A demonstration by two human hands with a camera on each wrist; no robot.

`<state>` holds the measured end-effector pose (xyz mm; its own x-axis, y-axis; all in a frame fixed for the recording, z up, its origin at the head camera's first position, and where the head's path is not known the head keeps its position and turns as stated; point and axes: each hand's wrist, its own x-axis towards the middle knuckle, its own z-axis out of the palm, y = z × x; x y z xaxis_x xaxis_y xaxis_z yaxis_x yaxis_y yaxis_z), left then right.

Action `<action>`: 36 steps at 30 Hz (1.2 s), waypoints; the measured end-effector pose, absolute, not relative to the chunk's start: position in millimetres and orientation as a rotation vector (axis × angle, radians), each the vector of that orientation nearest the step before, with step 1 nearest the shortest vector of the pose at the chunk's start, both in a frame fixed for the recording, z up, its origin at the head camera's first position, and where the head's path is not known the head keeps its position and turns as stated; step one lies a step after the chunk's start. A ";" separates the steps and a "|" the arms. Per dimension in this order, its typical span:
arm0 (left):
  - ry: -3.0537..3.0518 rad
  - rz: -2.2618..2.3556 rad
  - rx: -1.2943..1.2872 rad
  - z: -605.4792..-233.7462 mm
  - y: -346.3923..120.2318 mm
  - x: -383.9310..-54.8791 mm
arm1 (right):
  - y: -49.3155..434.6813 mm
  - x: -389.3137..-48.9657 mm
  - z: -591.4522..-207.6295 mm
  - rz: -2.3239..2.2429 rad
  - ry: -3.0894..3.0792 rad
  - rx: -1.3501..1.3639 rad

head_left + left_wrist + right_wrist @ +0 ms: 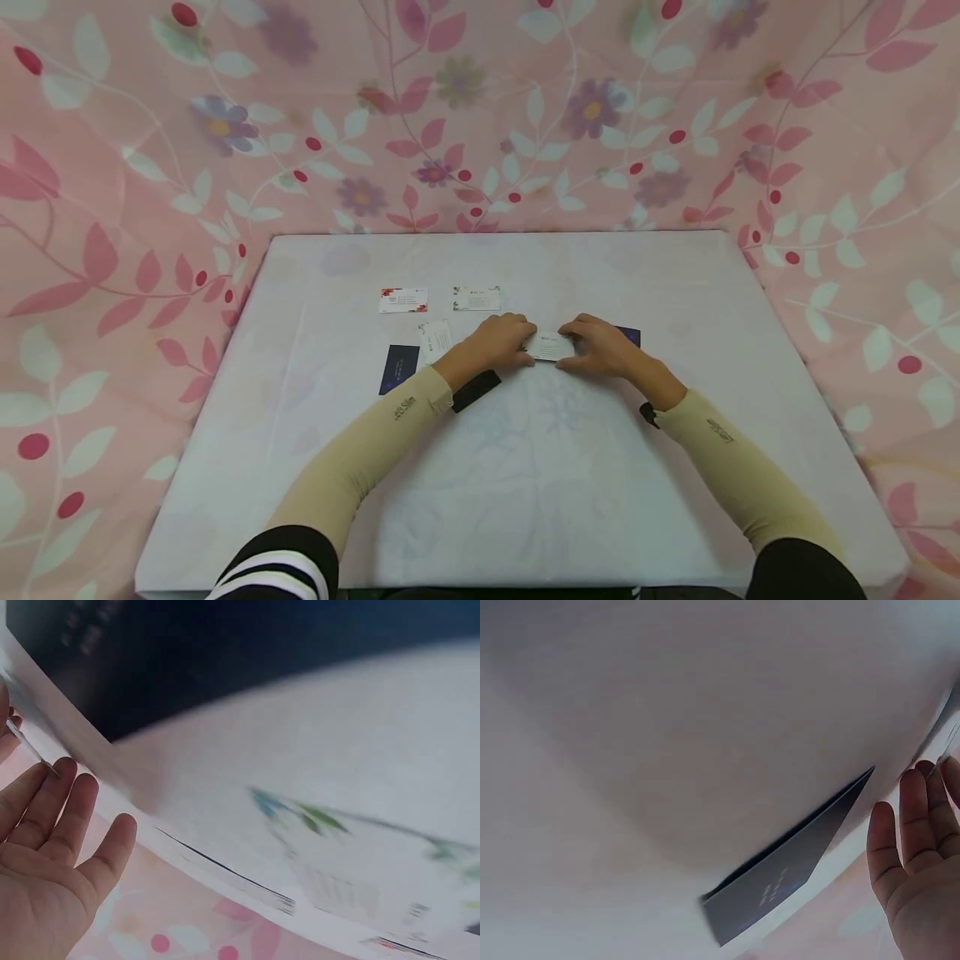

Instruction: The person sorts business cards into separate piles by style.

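Four white cards and two dark blue cards show on the white table [570,492], along with one black flat piece [478,390] partly hidden by the left forearm, which may or may not be another card. Two forearms in beige sleeves [360,454] reach in from the near corners and converge: the left hand [497,340] comes in up and to the right, the right hand [603,343] up and to the left, so that they face each other near the middle of the table. Between them is the held white card [550,346], printed face up, its long axis running left to right across the table; whether it touches the cloth cannot be told. Each hand pinches one short end of it between thumb and fingers, the remaining fingers lightly bent and a little apart in the wrist views. The red-flowered card [403,301] and the leaf-cornered card [477,298] lie behind and to the left, both lengthwise left to right. The third loose white card [436,340] and the left dark blue card [399,369] run away from the person, slightly tilted. The right dark blue card [630,335] lies just behind the right hand, partly covered.
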<state>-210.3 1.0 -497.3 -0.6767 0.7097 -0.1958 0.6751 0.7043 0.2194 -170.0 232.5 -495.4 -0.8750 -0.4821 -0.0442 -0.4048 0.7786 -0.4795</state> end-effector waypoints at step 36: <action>2.753 0.236 0.731 -480.4 -95.4 -284.9 | 125.0 -267.5 -508.0 -0.805 2.850 -0.526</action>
<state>-284.9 -95.4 -480.4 -0.8318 0.5059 -0.2284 0.4597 0.8585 0.2273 -267.5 125.0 -508.0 -0.9302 -0.3655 -0.0329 -0.2942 0.7964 -0.5284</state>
